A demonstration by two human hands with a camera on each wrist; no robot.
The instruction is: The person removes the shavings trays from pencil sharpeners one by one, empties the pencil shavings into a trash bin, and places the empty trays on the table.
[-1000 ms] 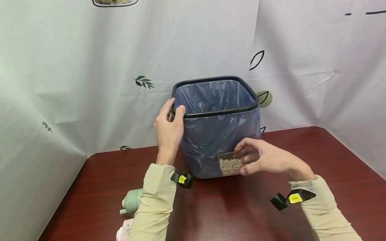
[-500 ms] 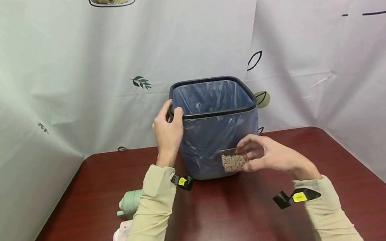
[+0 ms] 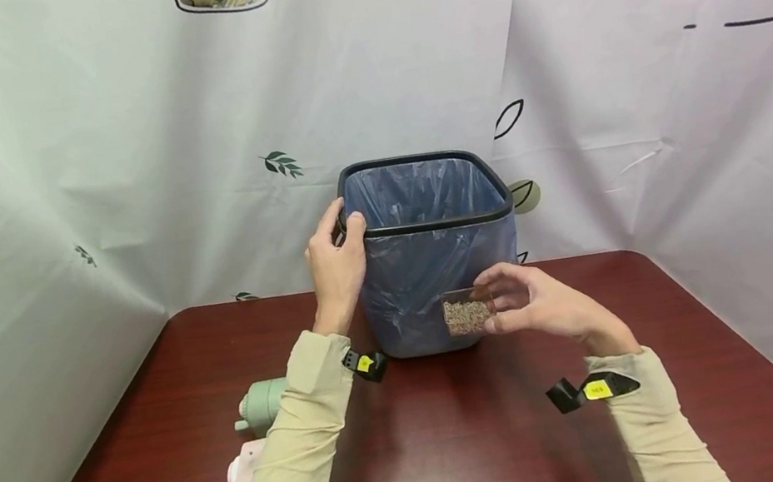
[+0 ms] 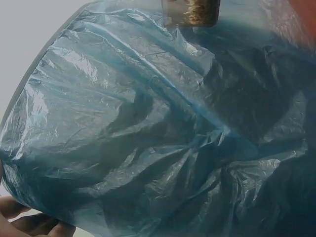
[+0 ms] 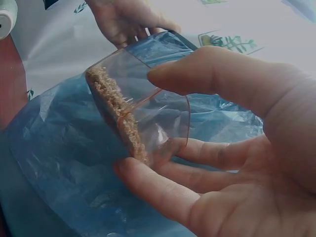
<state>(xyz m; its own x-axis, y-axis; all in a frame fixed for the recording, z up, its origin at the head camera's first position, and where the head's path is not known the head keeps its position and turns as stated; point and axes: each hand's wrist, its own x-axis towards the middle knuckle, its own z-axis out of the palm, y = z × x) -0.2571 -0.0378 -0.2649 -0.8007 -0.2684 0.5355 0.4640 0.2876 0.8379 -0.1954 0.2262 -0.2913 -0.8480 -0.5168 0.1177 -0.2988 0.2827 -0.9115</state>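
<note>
A dark-rimmed trash bin (image 3: 422, 227) with a translucent blue liner bag (image 3: 422, 273) folded over it stands upright at the back of the table. My left hand (image 3: 338, 270) grips its rim at the left side, thumb on top and fingers outside. In front of the bin my right hand (image 3: 548, 304) holds a small clear plastic box (image 3: 467, 315) between thumb and fingers. Tan, crumbly bits (image 5: 116, 101) lie along one side of the box in the right wrist view. Only the box's lower end (image 4: 197, 12) shows at the top of the left wrist view.
On the left of the red-brown table (image 3: 438, 469) lie a green bottle-like thing (image 3: 261, 404) and a pale pink one (image 3: 243, 466), both partly hidden by my left sleeve. A white printed cloth (image 3: 203, 135) hangs close behind the bin and along both sides.
My right hand has lifted the clear box slightly and moved it a little right across the bin's front. My left hand keeps its hold on the rim. The head view has shifted slightly.
</note>
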